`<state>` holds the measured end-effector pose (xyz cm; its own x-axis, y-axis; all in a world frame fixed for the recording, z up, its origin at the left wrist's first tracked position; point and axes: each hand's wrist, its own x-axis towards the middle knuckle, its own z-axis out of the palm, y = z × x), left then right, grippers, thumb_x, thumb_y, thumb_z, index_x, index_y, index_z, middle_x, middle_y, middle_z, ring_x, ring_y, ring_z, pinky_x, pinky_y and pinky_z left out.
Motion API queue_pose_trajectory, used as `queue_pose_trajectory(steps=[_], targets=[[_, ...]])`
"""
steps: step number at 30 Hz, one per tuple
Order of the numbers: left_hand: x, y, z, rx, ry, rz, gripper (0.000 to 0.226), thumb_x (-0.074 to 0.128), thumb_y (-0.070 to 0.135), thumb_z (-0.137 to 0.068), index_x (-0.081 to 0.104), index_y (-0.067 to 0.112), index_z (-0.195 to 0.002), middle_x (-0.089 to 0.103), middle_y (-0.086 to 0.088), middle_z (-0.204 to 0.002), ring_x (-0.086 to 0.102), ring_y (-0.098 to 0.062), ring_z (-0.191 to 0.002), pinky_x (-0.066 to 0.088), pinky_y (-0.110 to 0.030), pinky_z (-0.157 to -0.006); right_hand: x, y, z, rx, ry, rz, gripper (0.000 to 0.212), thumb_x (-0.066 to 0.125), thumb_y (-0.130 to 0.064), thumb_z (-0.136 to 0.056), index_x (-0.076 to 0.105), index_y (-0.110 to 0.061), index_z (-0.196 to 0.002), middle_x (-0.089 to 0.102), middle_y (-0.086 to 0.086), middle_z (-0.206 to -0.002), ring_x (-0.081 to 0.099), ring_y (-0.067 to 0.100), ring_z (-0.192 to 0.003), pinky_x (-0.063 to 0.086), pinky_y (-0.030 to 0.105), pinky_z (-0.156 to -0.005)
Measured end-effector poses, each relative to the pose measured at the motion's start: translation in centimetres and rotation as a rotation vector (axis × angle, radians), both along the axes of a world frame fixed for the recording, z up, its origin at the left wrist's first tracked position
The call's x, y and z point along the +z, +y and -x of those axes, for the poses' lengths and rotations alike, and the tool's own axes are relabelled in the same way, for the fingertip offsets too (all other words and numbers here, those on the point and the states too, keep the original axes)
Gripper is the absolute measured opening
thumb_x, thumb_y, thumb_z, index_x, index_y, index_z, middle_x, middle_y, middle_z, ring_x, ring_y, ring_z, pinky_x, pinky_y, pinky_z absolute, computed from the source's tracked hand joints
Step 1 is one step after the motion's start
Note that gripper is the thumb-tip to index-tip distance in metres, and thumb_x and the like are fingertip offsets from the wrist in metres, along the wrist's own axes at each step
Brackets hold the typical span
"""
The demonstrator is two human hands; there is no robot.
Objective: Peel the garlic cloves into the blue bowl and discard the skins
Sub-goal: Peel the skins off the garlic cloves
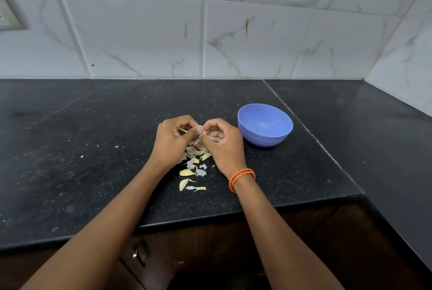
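Here, both hands meet above the black countertop (93, 149): the left hand (171, 141) has its fingers curled around a garlic clove (184, 130), and the right hand (221, 143) pinches at the same clove with thumb and fingertips. Just near of the hands lies a scatter of cloves and papery skins (192, 168). The blue bowl (265, 124) stands just right of the right hand, tilted toward the camera.

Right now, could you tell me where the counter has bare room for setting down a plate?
Bare black counter lies left of the left hand, with only a few specks, and behind the blue bowl toward the tiled wall. It is crowded between the wrists, where garlic cloves and skins lie scattered.
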<state>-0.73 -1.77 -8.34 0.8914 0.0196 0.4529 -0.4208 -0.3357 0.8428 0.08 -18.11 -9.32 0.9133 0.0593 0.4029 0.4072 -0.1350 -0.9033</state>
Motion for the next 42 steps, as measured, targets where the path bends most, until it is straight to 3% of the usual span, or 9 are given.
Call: queue_pose_trajectory(steps=[4, 9, 13, 19, 27, 33, 42], targets=[[0.1, -0.1, -0.1, -0.021, 0.012, 0.038, 0.017, 0.075, 0.014, -0.1, 0.077, 0.011, -0.083, 0.076, -0.003, -0.077, 0.073, -0.02, -0.074, 0.056, -0.032, -0.073, 0.0, -0.2, 0.1, 0.037, 0.04, -0.051, 0.013, 0.081, -0.001, -0.088, 0.072, -0.008, -0.095, 0.074, 0.008, -0.088, 0.076, 0.021, -0.082, 0.065, 0.036, -0.077], [0.2, -0.1, -0.1, -0.035, 0.029, 0.163, 0.015, 0.073, 0.011, -0.102, 0.078, 0.005, -0.089, 0.08, -0.008, -0.086, 0.077, -0.029, -0.083, 0.064, -0.043, -0.08, 0.4, -0.2, 0.2, 0.086, 0.055, -0.155, 0.014, 0.08, 0.001, -0.091, 0.072, 0.001, -0.101, 0.075, 0.018, -0.095, 0.077, 0.025, -0.083, 0.063, 0.03, -0.074], [0.2, -0.1, 0.0, -0.015, 0.06, 0.216, 0.017, 0.071, 0.017, -0.105, 0.078, 0.004, -0.094, 0.08, -0.013, -0.09, 0.078, -0.037, -0.082, 0.067, -0.054, -0.075, 0.4, -0.3, 0.3, 0.075, 0.05, -0.176, 0.018, 0.08, 0.001, -0.091, 0.073, -0.001, -0.107, 0.077, 0.014, -0.098, 0.077, 0.024, -0.087, 0.063, 0.029, -0.076], [0.0, 0.2, -0.1, 0.014, 0.106, 0.195, 0.02, 0.073, 0.023, -0.104, 0.079, 0.007, -0.095, 0.08, -0.013, -0.086, 0.078, -0.038, -0.076, 0.066, -0.057, -0.075, 0.3, 0.0, 0.3, 0.075, 0.029, -0.082, 0.016, 0.081, 0.0, -0.089, 0.07, -0.005, -0.099, 0.073, 0.005, -0.095, 0.074, 0.018, -0.085, 0.061, 0.03, -0.078], [0.1, 0.0, 0.0, 0.031, 0.143, 0.258, 0.021, 0.072, 0.019, -0.104, 0.077, 0.0, -0.095, 0.079, -0.018, -0.081, 0.079, -0.032, -0.07, 0.066, -0.041, -0.07, 0.6, 0.4, 0.7, 0.028, -0.064, 0.058, 0.014, 0.079, -0.003, -0.092, 0.068, -0.004, -0.101, 0.072, -0.009, -0.088, 0.075, 0.002, -0.08, 0.06, 0.02, -0.075], [0.3, 0.7, 0.0, -0.141, 0.243, 0.294, 0.015, 0.076, 0.012, -0.1, 0.078, 0.001, -0.109, 0.078, -0.025, -0.093, 0.077, -0.031, -0.078, 0.067, -0.036, -0.078, 0.5, 0.3, 0.7, -0.029, -0.097, 0.103, 0.014, 0.082, -0.01, -0.093, 0.07, -0.01, -0.101, 0.074, -0.009, -0.093, 0.075, 0.004, -0.086, 0.062, 0.022, -0.074], [0.3, 0.5, -0.1, -0.143, 0.204, 0.261, 0.017, 0.071, 0.008, -0.103, 0.074, -0.008, -0.099, 0.077, -0.023, -0.085, 0.075, -0.025, -0.071, 0.064, -0.03, -0.072, 0.5, 0.6, 0.9, -0.083, -0.229, 0.199, 0.013, 0.079, -0.008, -0.093, 0.068, -0.014, -0.098, 0.07, -0.007, -0.094, 0.071, 0.012, -0.09, 0.061, 0.033, -0.078]])
